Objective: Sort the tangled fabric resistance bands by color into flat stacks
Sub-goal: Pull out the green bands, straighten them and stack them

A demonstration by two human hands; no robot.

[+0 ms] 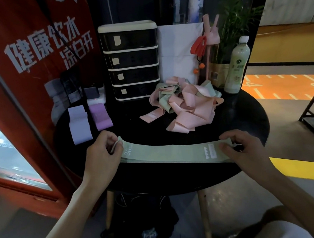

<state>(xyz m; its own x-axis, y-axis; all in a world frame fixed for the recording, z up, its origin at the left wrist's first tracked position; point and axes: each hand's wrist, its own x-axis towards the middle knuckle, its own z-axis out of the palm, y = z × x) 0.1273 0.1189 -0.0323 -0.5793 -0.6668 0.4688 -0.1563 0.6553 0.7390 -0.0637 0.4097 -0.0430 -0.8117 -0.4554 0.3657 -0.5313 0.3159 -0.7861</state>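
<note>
A light green band [169, 152] marked "30 LB" is stretched flat across the near side of the round black table [245, 116]. My left hand [101, 154] pinches its left end and my right hand [245, 146] pinches its right end. Behind it lies a tangled pile of pink and green bands [185, 105]. At the table's left, a pale lilac band [78, 124] and a purple band [100, 116] lie flat side by side.
A black drawer unit [132, 63] stands at the back of the table with a white bag [179, 48] beside it. A bottle [237, 66] and a potted plant [228, 30] stand at the back right. A red machine [28, 72] flanks the left.
</note>
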